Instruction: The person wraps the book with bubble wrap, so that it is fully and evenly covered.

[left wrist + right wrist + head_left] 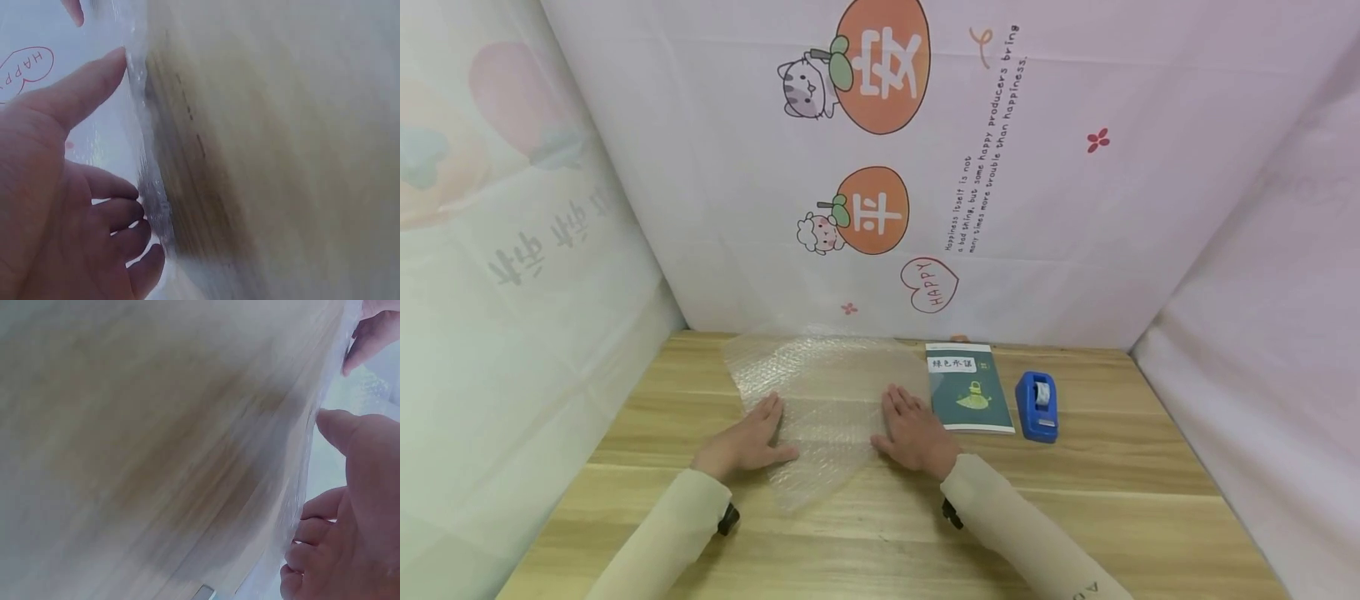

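The left hand and right hand rested spread on bubble wrap. Right of it lay a green booklet.

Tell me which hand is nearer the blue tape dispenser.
Right. The right hand is left of the dispenser, beside the booklet; the left hand is farther left.

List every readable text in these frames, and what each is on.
"安": upper orange print on back cloth
"平": lower orange print
"Happiness itself is not a bad thing, but some happy producers bring many times more trouble than happiness.": back cloth
"HAPPY": red heart, back cloth
"綠色承諾": white label on green booklet
Unreadable: faint characters on left cloth; small marks on booklet; cut-off letters on right sleeve.
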The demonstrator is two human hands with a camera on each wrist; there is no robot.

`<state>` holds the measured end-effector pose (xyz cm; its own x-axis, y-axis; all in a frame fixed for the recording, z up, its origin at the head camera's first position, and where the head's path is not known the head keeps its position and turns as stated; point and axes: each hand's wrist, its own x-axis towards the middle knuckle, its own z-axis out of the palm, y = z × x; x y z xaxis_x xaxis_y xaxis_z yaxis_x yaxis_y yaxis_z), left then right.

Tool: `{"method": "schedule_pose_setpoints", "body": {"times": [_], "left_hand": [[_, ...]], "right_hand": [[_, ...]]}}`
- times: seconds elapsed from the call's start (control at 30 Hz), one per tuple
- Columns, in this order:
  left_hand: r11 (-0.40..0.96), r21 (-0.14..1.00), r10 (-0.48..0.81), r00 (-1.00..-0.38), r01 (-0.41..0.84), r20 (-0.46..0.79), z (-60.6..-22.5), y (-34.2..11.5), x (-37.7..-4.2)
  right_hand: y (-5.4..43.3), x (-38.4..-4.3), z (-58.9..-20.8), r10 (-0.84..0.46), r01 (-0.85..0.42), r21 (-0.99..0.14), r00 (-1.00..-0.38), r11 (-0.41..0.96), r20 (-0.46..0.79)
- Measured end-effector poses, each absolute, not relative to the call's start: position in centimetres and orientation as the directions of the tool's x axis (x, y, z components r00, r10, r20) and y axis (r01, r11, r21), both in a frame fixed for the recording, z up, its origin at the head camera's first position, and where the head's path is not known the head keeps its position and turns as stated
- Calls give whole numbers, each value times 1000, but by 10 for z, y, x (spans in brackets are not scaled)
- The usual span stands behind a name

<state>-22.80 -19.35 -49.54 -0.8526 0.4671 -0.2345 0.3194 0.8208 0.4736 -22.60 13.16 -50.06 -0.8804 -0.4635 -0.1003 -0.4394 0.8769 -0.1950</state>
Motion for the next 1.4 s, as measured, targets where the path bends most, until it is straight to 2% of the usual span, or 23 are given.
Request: {"method": "schedule_pose_setpoints", "body": {"times": [0.47,0.9,1.2,1.4], "left_hand": [[849,450,409,-885,279,-224,-499,-191,-229],[852,457,388,-893,254,-226,-500,-188,-233],[863,445,366,-904,239,-223,-498,-185,-231],[878,417,353,-908,237,-226,-498,-181,-235]], "right_hand": [[118,-218,-500,-452,-423,-217,-886,880,-103],[119,-231,-503,-442,-387,-270,-878,881,-183],[123,-244,-508,-483,-436,-260,-862,862,-155],[127,-253,-503,-489,-432,-279,-853,857,-181]]}}
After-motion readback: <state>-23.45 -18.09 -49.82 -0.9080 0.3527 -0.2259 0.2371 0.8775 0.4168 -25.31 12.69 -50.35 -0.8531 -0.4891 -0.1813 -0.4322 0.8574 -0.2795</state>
